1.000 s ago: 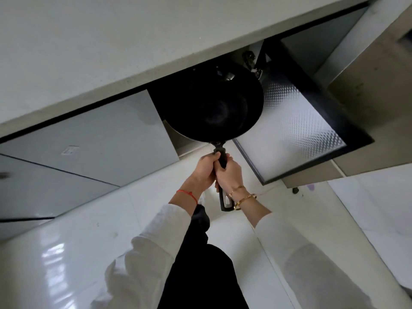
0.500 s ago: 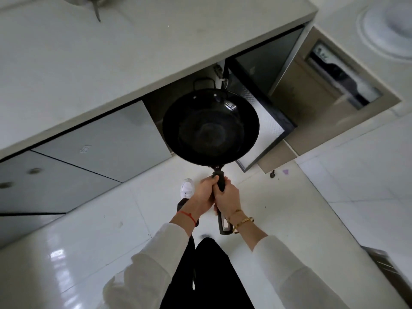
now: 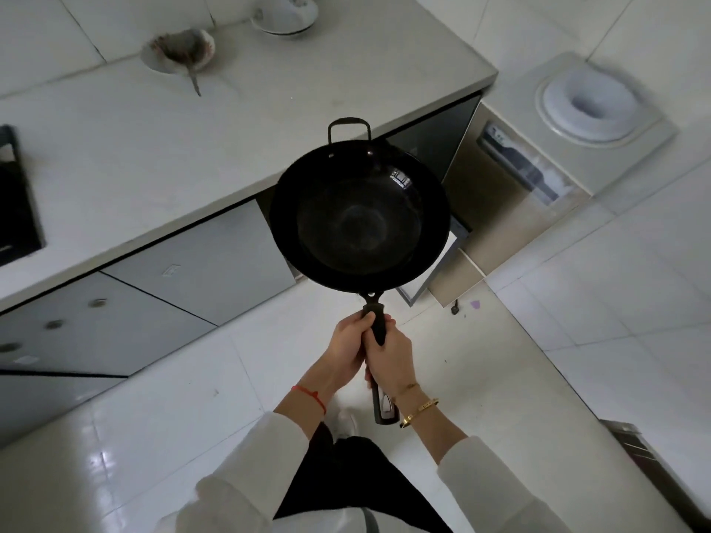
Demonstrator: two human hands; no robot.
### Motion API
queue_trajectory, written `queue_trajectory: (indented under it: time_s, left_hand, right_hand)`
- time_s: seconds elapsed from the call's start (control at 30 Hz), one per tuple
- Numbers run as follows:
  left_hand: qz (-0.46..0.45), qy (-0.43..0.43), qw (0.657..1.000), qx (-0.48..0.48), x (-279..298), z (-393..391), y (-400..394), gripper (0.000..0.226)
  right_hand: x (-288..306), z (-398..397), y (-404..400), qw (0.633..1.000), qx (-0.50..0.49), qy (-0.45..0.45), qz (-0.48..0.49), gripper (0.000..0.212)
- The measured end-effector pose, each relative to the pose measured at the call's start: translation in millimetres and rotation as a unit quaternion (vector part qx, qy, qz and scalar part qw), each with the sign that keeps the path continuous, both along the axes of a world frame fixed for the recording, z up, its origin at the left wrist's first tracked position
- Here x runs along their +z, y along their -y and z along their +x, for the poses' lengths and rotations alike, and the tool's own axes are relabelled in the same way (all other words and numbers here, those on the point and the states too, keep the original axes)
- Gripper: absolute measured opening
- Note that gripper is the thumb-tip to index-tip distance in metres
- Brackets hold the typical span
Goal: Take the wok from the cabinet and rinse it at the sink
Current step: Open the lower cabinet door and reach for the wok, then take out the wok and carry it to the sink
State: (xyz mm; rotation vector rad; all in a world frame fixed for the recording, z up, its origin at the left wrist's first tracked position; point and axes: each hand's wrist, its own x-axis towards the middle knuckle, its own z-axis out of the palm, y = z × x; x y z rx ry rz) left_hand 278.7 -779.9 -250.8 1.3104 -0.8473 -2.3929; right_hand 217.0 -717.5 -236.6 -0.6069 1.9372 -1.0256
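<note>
now we hold the wok (image 3: 359, 221) level in front of the tabletop (image 3: 192, 148), out of the cabinet (image 3: 431, 148). both hands, left (image 3: 348, 348) and right (image 3: 392, 359), clench its long handle (image 3: 379, 328), likely sharing its weight. no sink shows.

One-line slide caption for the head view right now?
Both hands, left hand and right hand, hold the black wok by its handle beside the countertop.

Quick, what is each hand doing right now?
Left hand: closed around the wok handle.
Right hand: closed around the same handle, just behind.
</note>
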Motion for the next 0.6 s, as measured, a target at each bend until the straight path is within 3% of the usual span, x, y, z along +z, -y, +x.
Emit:
queue_trajectory:
  time_s: [0.3,0.6]
  left_hand:
    - [-0.082,-0.017,0.996,-0.012,44.1,32.6,3.0,0.037]
    - [-0.099,-0.025,0.993,0.053,70.1,74.0,-0.7,0.029]
  right_hand:
    - [43.8,26.3,3.3,0.999,0.016,-0.012,-0.037,0.021]
    - [63.0,63.8,7.7,0.997,0.058,-0.006,-0.055,0.018]
